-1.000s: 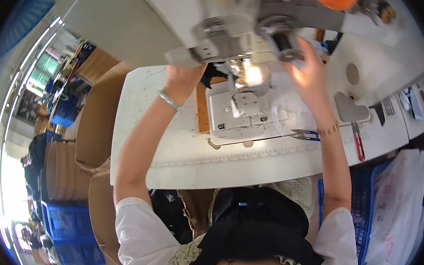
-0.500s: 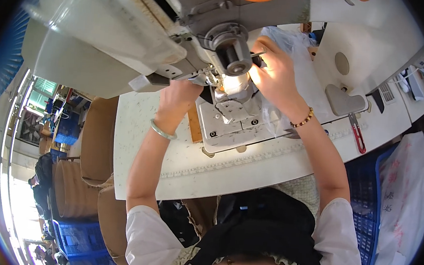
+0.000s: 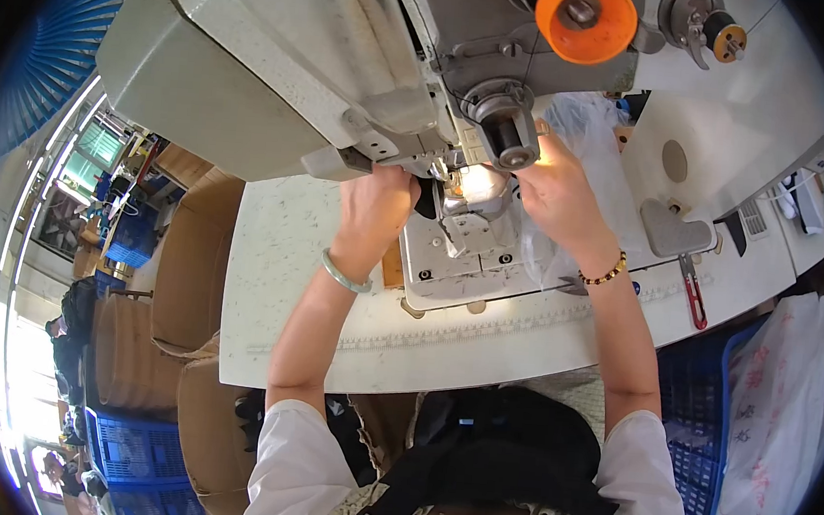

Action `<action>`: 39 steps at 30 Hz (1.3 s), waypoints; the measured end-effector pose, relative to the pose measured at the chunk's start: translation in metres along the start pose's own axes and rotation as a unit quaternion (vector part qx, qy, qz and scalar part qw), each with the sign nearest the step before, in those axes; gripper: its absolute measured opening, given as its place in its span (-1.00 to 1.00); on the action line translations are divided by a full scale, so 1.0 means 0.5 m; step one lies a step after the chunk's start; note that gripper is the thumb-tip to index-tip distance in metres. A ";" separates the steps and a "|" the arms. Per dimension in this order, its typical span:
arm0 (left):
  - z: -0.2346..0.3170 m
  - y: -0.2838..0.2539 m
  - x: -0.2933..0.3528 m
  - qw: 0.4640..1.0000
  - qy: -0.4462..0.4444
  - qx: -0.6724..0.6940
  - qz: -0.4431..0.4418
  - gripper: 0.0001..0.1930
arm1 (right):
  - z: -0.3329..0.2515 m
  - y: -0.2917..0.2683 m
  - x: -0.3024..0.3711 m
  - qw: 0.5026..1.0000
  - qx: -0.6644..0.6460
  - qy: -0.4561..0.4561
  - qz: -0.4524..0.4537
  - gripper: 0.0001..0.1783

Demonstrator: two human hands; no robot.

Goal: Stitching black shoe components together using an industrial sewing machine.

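My left hand [image 3: 375, 208] is curled closed under the left side of a sewing machine head [image 3: 386, 91], its fingertips hidden there. A small black piece [image 3: 426, 199] shows right beside those fingers, but whether they hold it I cannot tell. My right hand [image 3: 564, 197] is raised on the other side, its fingers bent together behind a round metal knob [image 3: 514, 149]. What they pinch is hidden. Between the hands, a lamp lights the needle area above the metal sewing bed [image 3: 460, 261].
A red-handled tool [image 3: 694, 291] lies on the white table [image 3: 327, 353], near a grey pad [image 3: 671, 229]. Clear plastic sheeting [image 3: 582, 126] is behind my right hand. An orange cone [image 3: 590, 25] sits atop the machine. Blue crates [image 3: 701, 455] and cardboard boxes [image 3: 200, 270] flank the table.
The view has shifted, so the machine and table sit lower and more to the right. Both hands stay at the machine head. The dark thing by my right fingers is now hidden.
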State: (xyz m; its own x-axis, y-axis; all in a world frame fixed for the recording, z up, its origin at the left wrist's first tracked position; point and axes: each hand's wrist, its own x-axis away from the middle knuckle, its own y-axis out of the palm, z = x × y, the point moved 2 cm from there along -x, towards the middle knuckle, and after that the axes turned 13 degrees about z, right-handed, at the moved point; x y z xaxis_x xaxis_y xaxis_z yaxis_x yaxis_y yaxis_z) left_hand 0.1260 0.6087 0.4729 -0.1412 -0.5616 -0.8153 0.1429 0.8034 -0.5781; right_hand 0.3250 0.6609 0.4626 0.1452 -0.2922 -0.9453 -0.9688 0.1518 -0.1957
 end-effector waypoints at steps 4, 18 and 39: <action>0.036 -0.019 0.014 0.994 0.056 -0.056 0.072 -0.76 | 0.008 0.005 0.015 0.999 -0.043 -0.008 0.027 -0.66; 0.071 -0.045 0.045 0.996 0.044 -0.033 0.071 -0.72 | -0.025 -0.031 -0.007 0.993 -0.034 -0.056 -0.098 -0.74; 0.102 -0.085 0.057 0.978 0.146 -0.149 0.011 -0.50 | -0.034 -0.047 -0.003 0.985 0.010 -0.133 -0.108 -0.74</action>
State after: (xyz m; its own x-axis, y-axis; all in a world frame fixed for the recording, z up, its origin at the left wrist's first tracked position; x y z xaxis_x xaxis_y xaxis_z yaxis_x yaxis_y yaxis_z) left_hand 0.1659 0.5487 0.4724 -0.4220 -0.4969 -0.7583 -0.1356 0.8616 -0.4892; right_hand 0.3441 0.6419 0.4730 0.3984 -0.0626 -0.9151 -0.9054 0.1325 -0.4033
